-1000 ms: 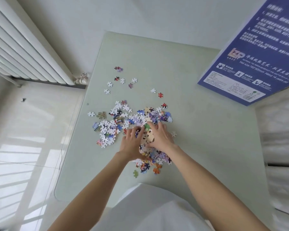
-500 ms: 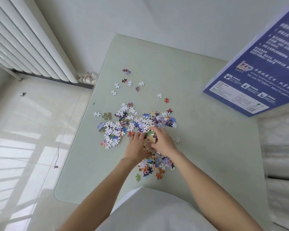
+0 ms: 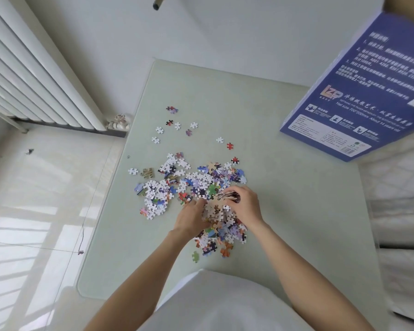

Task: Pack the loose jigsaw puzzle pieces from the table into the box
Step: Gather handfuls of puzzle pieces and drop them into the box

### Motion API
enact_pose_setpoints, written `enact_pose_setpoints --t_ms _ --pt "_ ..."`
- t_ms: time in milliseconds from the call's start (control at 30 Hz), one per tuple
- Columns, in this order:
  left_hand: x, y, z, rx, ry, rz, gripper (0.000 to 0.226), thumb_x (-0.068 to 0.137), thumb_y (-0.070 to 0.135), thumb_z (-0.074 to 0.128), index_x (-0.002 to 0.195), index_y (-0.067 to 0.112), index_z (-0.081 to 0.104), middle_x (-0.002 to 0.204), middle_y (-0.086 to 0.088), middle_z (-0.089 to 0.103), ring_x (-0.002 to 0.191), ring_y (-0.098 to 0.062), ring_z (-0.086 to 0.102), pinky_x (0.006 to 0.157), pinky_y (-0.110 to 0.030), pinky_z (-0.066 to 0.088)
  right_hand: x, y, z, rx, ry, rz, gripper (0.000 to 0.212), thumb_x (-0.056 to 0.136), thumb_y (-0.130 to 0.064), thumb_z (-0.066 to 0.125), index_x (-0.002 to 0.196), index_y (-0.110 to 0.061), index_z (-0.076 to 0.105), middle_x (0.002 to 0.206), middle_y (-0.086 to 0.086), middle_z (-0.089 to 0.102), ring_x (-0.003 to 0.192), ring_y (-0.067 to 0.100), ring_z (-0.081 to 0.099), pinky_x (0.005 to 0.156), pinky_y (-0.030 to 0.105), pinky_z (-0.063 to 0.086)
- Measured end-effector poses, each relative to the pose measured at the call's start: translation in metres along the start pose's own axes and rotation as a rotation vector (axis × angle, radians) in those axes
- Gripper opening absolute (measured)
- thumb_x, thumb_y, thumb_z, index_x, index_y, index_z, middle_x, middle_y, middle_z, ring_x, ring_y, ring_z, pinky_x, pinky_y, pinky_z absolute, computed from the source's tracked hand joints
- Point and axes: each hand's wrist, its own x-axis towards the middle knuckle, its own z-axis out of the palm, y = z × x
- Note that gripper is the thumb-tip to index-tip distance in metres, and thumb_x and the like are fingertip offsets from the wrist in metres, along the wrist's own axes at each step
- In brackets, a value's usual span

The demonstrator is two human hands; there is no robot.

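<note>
Blue cardboard marks the box [image 3: 359, 91] at the table's far right corner, its printed side facing the camera: an "LZP" logo, white lines of Chinese text too small to read, and a line that includes "700*500mm" and "About 14 years old". Pieces [image 3: 177, 185] lie loose on the pale green table [image 3: 285, 211] — a dense heap in the middle, a few strays farther off toward the radiator [image 3: 34, 75]. Both hands meet over the near part of the heap. The left hand [image 3: 189, 218] and right hand [image 3: 245, 206] curl inward from either side, fingers clamped around a bunch of pieces — pressed between them and raised a little above the rest.
</note>
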Motion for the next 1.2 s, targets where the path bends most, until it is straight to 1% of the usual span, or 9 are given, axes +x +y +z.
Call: enact_pose_setpoints --t_ms 133,267,333,600,733,833,967,1067,1200 --pt "-0.002 0.001 0.001 -0.013 0.017 0.013 0.06 0.075 0.03 0.075 0.125 0.019 0.043 0.121 -0.004 0.054 0.109 -0.021 0.051 0.097 -0.033 0.043 -0.005 0.007 -0.008 0.082 0.038 0.031 0.027 0.079 -0.014 0.073 0.104 -0.022 0.068 0.102 0.002 0.068 0.08 0.019 0.066 0.078 0.04 0.055" --pt "-0.005 0.002 -0.004 -0.042 0.063 0.016 0.045 0.079 0.026 0.072 0.117 0.019 0.048 0.119 -0.004 0.055 0.101 -0.02 0.055 0.089 -0.032 0.048 -0.01 0.012 -0.017 0.079 0.043 0.055 0.027 0.081 -0.018 0.072 0.107 -0.021 0.069 0.108 0.001 0.069 0.069 0.014 0.066 0.072 0.027 0.05" --pt "-0.005 0.0 -0.007 -0.075 0.099 0.009 0.035 0.081 0.025 0.07 0.11 0.018 0.052 0.116 -0.003 0.057 0.094 -0.019 0.058 0.084 -0.03 0.049 -0.012 0.013 -0.02 0.098 0.032 0.059 0.027 0.081 -0.019 0.072 0.108 -0.021 0.068 0.105 0.001 0.07 0.064 0.018 0.068 0.069 0.029 0.054" --pt "-0.007 0.001 -0.021 -0.164 0.167 0.004 0.024 0.082 0.026 0.067 0.105 0.019 0.063 0.107 -0.001 0.064 0.077 -0.012 0.062 0.078 -0.022 0.046 -0.022 0.015 -0.034 0.125 0.003 0.048 0.028 0.082 -0.017 0.071 0.11 -0.017 0.068 0.092 0.006 0.073 0.061 0.012 0.069 0.075 0.031 0.057" --pt "-0.008 0.01 -0.032 -0.195 0.232 0.02 0.02 0.081 0.027 0.069 0.099 0.019 0.065 0.105 -0.001 0.067 0.077 -0.012 0.061 0.082 -0.03 0.051 -0.026 0.018 -0.05 0.141 -0.012 0.017 0.027 0.08 -0.016 0.072 0.107 -0.02 0.069 0.087 0.002 0.072 0.065 0.012 0.069 0.076 0.03 0.057" --pt "-0.009 0.019 -0.041 -0.221 0.261 0.015 0.017 0.081 0.028 0.069 0.095 0.018 0.066 0.093 -0.001 0.069 0.063 -0.006 0.06 0.064 -0.021 0.049 -0.029 0.019 -0.069 0.175 -0.029 -0.028 0.025 0.079 -0.014 0.073 0.103 -0.021 0.07 0.079 0.001 0.071 0.066 0.015 0.068 0.074 0.034 0.058" --pt "-0.012 0.05 -0.061 -0.324 0.348 0.074 0.013 0.08 0.027 0.071 0.091 0.021 0.067 0.088 0.0 0.069 0.062 -0.012 0.063 0.055 -0.023 0.05 -0.037 0.009 -0.121 0.37 -0.035 -0.055 0.025 0.079 -0.004 0.071 0.103 -0.013 0.069 0.076 0.005 0.068 0.059 0.01 0.065 0.065 0.022 0.057" --pt "-0.006 0.108 -0.088 -0.434 0.4 0.223 0.011 0.08 0.022 0.071 0.09 0.019 0.067 0.086 -0.001 0.069 0.063 -0.013 0.066 0.058 -0.025 0.054 -0.039 0.001 -0.19 0.503 0.031 -0.127 0.024 0.079 0.001 0.07 0.099 -0.011 0.069 0.071 0.001 0.066 0.057 0.009 0.061 0.064 0.023 0.056" --pt "0.016 0.221 -0.134 -0.527 0.438 0.488 0.011 0.079 0.009 0.071 0.089 0.013 0.066 0.089 -0.005 0.065 0.06 -0.013 0.065 0.05 -0.021 0.052 -0.032 -0.007 -0.308 0.471 0.201 -0.261 0.026 0.078 -0.001 0.07 0.1 -0.015 0.068 0.081 0.006 0.069 0.066 0.013 0.067 0.065 0.021 0.056"
